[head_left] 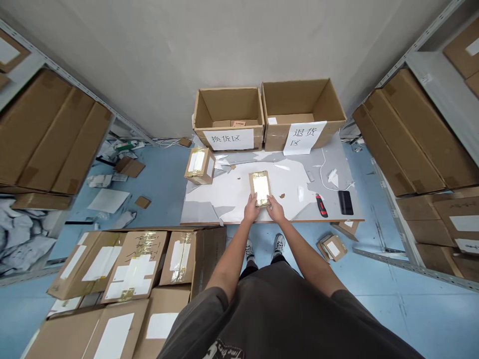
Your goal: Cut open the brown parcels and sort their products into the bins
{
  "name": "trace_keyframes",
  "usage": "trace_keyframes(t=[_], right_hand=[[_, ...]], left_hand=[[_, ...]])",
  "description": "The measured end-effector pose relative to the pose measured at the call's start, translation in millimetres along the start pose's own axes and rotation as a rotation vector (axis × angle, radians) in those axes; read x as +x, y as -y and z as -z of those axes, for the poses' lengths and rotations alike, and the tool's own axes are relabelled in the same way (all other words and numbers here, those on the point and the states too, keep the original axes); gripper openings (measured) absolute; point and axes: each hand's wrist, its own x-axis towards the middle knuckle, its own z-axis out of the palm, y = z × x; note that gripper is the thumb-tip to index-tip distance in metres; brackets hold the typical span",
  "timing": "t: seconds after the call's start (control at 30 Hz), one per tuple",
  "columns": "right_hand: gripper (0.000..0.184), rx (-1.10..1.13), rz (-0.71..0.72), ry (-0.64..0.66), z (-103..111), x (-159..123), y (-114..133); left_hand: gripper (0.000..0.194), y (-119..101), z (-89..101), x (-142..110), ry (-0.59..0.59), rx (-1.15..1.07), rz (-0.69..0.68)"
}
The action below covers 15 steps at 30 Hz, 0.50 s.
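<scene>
Cardboard parcel (pixel 261 183): fingers of left hand (pixel 251 208) and right hand (pixel 276 209) pinch it at seven and five o'clock; even pressure should steady it.

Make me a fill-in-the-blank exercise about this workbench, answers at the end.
The left hand and ____ hand hold the small box.
Besides black, the knife shows the colour ____.
In the picture, the knife lies to the ____ of the black rectangular object.
Signs on the open boxes are written on ____ paper.

Missing words: right; red; left; white.
</scene>
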Motion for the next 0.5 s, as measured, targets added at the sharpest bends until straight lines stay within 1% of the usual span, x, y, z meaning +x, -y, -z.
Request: trace_keyframes(t=[0.17,0.23,0.3,0.4,0.43,0.5], right_hand=[[0.067,-0.008,0.070,-0.078,2.4,-6.5,11.4],[0.067,-0.011,0.116,-0.089,5.1,-7.8,16.8],[0.066,-0.024,0.154,-0.076,7.5,-8.1,23.0],[0.065,-0.052,0.185,-0.035,8.0,-7.7,32.1],[0.066,-0.061,0.189,-0.018,6.9,-7.5,34.7],[0.068,-0.076,0.202,0.032,2.6,-7.4,38.6]], left_hand=[[0.097,5.1,-5.0,5.8,-0.042,-0.194,-0.066],[0.101,5.7,-6.3,7.7,-0.038,-0.304,-0.056],[0.108,5.8,-7.1,9.5,0.009,-0.438,-0.019],[0.116,7.2,-6.3,12.6,0.126,-0.596,0.039],[0.117,8.5,-5.2,13.9,0.149,-0.610,0.053],[0.118,13.2,-1.4,17.3,0.141,-0.574,0.070]])
